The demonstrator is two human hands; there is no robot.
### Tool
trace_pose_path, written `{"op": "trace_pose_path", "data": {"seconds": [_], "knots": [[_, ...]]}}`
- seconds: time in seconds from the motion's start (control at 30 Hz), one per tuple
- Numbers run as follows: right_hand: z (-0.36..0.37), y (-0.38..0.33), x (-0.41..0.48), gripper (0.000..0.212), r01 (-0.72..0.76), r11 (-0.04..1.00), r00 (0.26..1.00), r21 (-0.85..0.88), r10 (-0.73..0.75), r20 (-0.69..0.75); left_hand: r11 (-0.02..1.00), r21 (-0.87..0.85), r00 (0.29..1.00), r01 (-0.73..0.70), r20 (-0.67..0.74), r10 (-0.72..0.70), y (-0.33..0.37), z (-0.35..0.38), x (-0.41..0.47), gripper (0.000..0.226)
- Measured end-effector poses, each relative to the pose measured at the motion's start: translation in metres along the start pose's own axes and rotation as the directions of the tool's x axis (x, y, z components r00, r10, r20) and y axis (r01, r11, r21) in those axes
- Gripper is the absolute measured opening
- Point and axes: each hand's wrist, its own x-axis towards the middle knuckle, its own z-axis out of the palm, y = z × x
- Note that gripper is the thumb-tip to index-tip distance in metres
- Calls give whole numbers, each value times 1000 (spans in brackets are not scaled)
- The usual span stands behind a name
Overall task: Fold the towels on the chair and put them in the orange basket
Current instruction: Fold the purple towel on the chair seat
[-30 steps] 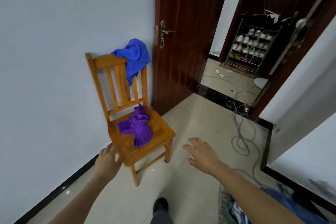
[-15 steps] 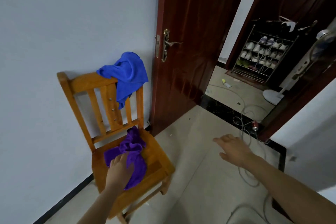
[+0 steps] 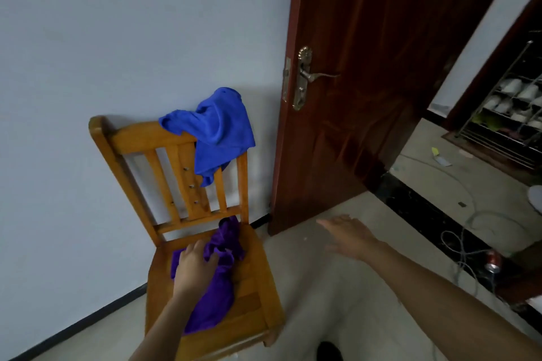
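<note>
A wooden chair (image 3: 164, 141) stands against the pale wall. A crumpled purple towel (image 3: 218, 287) lies on its seat. My left hand (image 3: 195, 268) is on the purple towel, its fingers curled into the cloth. A blue towel (image 3: 218, 129) hangs over the right corner of the chair's backrest. My right hand (image 3: 349, 233) hovers above the floor to the right of the chair, fingers spread and holding nothing. No orange basket is in view.
A dark wooden door (image 3: 381, 67) stands open just right of the chair. Loose cables (image 3: 469, 231) and a can (image 3: 492, 262) lie on the floor by the black threshold. A shoe rack (image 3: 510, 114) stands beyond the doorway.
I have moved closer to the chair. My left hand has gone from beside the seat onto the purple towel and closed its fingers in it. My right hand stays open in the air.
</note>
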Motion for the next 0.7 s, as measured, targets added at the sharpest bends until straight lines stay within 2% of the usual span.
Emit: {"op": "trace_pose_path", "data": {"seconds": [0.17,0.33,0.7], "knots": [[4,43,60,64,189,979,982,-72,-188,12,977,-5,969,212,-129,-211,14,34,-2,39],[6,69,102,61,387,916,921,-104,-379,88,906,-45,881,421,-218,-420,40,76,-35,37],[27,5,164,56,644,763,751,-51,-618,234,745,-81,695,663,-304,-652,30,102,-77,38]]}}
